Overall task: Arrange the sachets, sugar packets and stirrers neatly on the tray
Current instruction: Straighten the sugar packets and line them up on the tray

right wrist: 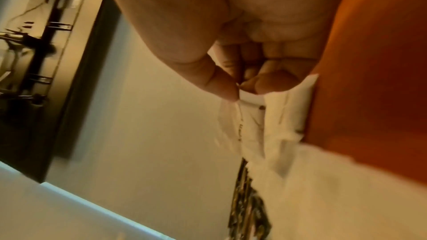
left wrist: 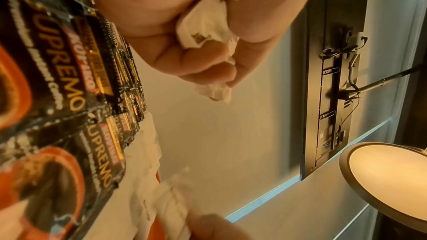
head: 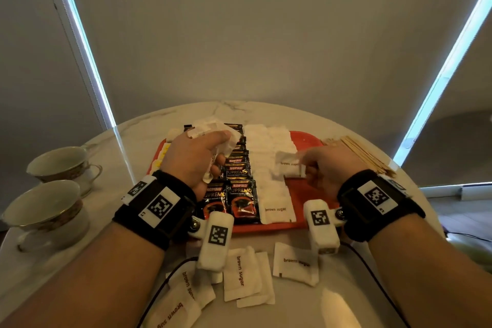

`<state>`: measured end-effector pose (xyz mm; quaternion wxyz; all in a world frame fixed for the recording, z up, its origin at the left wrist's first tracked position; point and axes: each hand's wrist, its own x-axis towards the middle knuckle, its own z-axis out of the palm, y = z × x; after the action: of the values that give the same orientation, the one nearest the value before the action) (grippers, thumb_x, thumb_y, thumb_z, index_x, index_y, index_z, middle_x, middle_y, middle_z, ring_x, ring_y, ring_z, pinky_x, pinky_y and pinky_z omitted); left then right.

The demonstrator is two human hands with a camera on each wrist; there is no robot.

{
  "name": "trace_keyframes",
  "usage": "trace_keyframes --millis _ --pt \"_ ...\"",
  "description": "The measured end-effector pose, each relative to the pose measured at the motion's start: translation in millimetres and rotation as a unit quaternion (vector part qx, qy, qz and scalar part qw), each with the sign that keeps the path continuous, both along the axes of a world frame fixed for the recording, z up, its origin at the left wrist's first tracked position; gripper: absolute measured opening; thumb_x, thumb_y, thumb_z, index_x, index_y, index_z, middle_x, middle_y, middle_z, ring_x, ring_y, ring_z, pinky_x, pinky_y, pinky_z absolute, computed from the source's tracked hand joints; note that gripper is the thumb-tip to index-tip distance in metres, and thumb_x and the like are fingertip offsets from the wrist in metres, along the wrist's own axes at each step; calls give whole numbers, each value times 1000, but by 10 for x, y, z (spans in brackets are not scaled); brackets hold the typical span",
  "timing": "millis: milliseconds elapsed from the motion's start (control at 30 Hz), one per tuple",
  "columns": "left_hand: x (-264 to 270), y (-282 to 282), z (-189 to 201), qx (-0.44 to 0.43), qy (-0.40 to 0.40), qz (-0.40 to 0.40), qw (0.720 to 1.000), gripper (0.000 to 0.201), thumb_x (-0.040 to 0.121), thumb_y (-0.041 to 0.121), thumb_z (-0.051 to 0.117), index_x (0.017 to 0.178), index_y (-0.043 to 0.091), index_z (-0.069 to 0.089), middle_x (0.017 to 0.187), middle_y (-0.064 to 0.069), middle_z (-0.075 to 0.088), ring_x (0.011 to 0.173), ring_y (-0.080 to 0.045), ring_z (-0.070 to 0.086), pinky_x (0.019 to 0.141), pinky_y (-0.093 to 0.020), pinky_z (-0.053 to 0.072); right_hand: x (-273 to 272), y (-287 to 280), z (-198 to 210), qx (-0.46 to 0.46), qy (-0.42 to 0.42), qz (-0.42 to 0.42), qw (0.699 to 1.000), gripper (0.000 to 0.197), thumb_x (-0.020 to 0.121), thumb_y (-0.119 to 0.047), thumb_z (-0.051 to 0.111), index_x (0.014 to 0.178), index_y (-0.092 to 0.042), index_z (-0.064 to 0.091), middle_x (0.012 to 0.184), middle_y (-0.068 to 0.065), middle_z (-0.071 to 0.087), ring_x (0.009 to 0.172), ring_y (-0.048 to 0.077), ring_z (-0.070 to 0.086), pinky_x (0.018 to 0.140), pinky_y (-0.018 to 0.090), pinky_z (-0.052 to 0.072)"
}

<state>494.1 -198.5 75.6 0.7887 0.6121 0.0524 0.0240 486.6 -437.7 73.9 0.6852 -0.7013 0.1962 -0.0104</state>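
A red tray [head: 306, 141] on the marble table carries two columns of black coffee sachets [head: 241, 196] and rows of white brown sugar packets [head: 277, 210]. My left hand [head: 197, 162] hovers over the sachets and grips a bunch of white sugar packets [head: 229, 138], seen bunched in its fist [left wrist: 203, 25] in the left wrist view. My right hand [head: 322, 165] pinches a sugar packet [head: 287, 164] between thumb and fingers [right wrist: 221, 83] just above the tray's packet rows. Wooden stirrers [head: 359, 152] lie by the tray's right edge.
Several loose brown sugar packets [head: 242, 274] lie on the table [head: 119, 162] in front of the tray. Two teacups [head: 61, 165] stand at the left. A few yellow packets [head: 162, 154] show at the tray's left edge.
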Motion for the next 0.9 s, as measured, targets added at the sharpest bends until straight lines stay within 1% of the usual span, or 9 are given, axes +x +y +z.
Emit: trace_keyframes --millis 100,200,333,567,633,700,800,867,900 --pt "10 6 -8 -10 9 -7 1000 18 91 20 75 105 11 70 86 -6 66 50 -8 53 37 -20 36 39 -164 -60 -66 56 -23 996 10 83 1 63 92 0 67 87 18 67 67 24 57 59 32 44" --pt "14 6 -25 -16 14 -6 1000 25 90 19 76 112 9 69 91 -8 66 51 -9 53 37 -20 36 98 -240 -84 -104 98 -11 990 18 86 -3 65 104 1 68 93 18 68 76 26 57 66 34 46" --pt "-3 0 -12 -11 12 -3 1000 19 91 17 75 108 11 70 95 -9 68 52 -9 54 37 -20 36 170 -243 -87 -148 133 14 980 19 87 -8 70 105 -2 71 97 16 73 78 25 59 72 35 47" --pt "9 3 -21 -2 24 0 1000 19 92 17 75 109 10 69 96 -10 67 50 -8 53 36 -19 35 175 -216 -17 -165 131 40 977 15 91 -8 68 105 -4 73 94 16 74 76 24 58 74 37 48" --pt "9 5 -17 -4 24 -2 1000 23 91 18 75 112 10 69 97 -11 67 50 -8 54 36 -19 35 175 -224 -22 -150 114 61 980 21 92 -1 64 112 -7 71 97 18 71 78 27 59 80 39 53" --pt "3 6 -2 -9 23 -6 1000 23 92 17 74 112 10 69 97 -11 67 49 -8 54 36 -19 35 196 -236 -49 -133 78 43 987 23 88 1 67 108 -9 71 102 20 72 82 30 63 87 44 57" --pt "-19 -5 34 -15 28 -5 999 17 93 15 72 108 11 67 96 -11 65 48 -9 53 35 -19 35 138 -174 -25 -150 38 -7 988 8 90 -6 69 97 -9 70 84 12 70 67 22 61 69 37 57" --pt "-35 -16 52 -23 36 3 999 19 93 13 70 111 10 64 95 -13 64 47 -10 54 35 -19 35 68 -96 0 -100 55 22 993 10 94 -10 67 102 -4 67 74 7 62 62 18 57 60 31 51" --pt "-44 -22 61 -28 41 6 999 22 93 12 68 114 9 62 95 -15 64 46 -10 54 35 -19 35 39 -62 5 -81 72 41 993 13 95 -11 66 105 -3 67 76 7 62 64 18 59 60 30 50"
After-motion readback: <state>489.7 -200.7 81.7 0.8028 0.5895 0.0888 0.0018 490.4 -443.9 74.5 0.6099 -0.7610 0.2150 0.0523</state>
